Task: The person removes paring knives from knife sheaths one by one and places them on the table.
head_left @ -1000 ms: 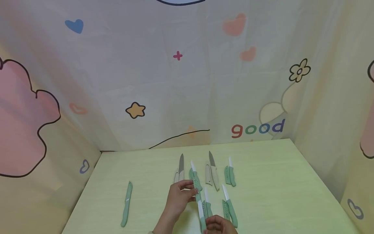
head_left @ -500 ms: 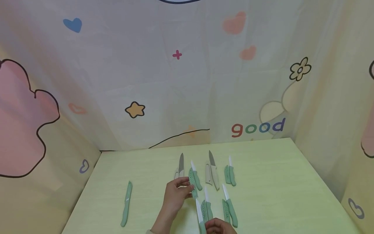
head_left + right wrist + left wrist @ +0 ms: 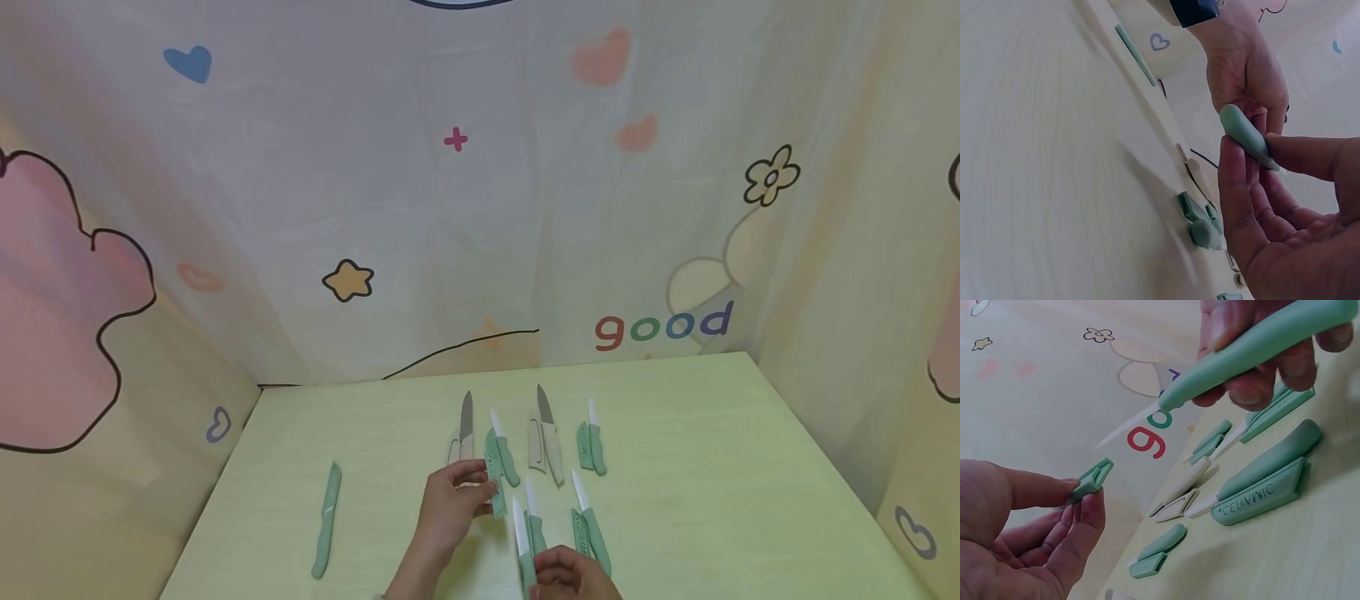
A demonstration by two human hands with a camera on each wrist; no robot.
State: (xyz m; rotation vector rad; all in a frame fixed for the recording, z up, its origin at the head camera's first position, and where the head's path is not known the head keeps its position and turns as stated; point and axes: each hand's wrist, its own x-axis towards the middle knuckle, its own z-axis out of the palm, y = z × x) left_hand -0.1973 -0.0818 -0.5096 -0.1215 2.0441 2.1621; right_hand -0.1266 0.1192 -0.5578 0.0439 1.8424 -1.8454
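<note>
In the head view my left hand [image 3: 453, 504] pinches a small green knife sheath [image 3: 497, 497] between thumb and fingers. My right hand [image 3: 576, 575] holds a paring knife [image 3: 521, 533] by its green handle, white blade pointing away from me. The left wrist view shows the bare blade [image 3: 1127, 425] apart from the sheath [image 3: 1091, 482], whose hollow end faces the knife. Seen from the right wrist, thumb and fingers grip the handle [image 3: 1244, 134]. Close by on the table lies another green ceramic knife [image 3: 536, 533], its sheath [image 3: 1260, 495] beside it.
Several unsheathed knives lie beyond and right of my hands, among them two beige-handled ones with grey blades, a left one [image 3: 467, 417] and a right one [image 3: 551, 450]. Far left on the pale table [image 3: 390, 467] lies a sheathed green knife [image 3: 326, 521]. A printed curtain [image 3: 495, 208] hangs behind.
Blade and sheath, in line and meeting a second ago, have come apart. The knife has since shifted slightly right with my right hand; my left hand keeps the sheath nearly in place.
</note>
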